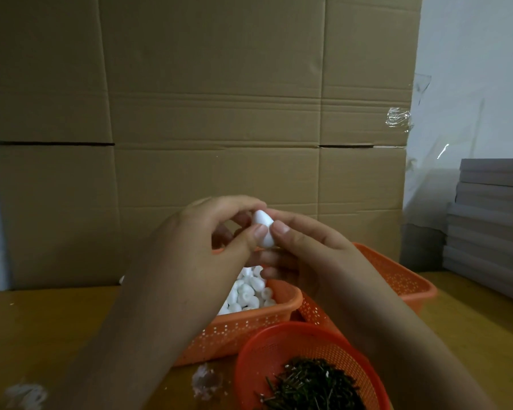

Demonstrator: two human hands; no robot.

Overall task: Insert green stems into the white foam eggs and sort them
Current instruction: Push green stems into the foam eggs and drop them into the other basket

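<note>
A white foam egg (263, 227) is held up above the baskets, pinched between both hands. My left hand (216, 241) grips its left side with thumb and fingers. My right hand (305, 247) pinches its right side with the thumb on top. No stem shows in the egg from this angle. Below the hands, an orange rectangular basket (249, 327) holds several loose white foam eggs (249, 291). A round orange basket (279, 344) at the front holds a heap of dark green stems (311, 386).
A second orange rectangular basket (397, 276) stands to the right, its contents hidden by my right arm. A big cardboard sheet (214, 113) stands upright behind the wooden table (57, 327). Grey boards (492, 226) are stacked at the right. Foam crumbs (206, 381) lie near the front.
</note>
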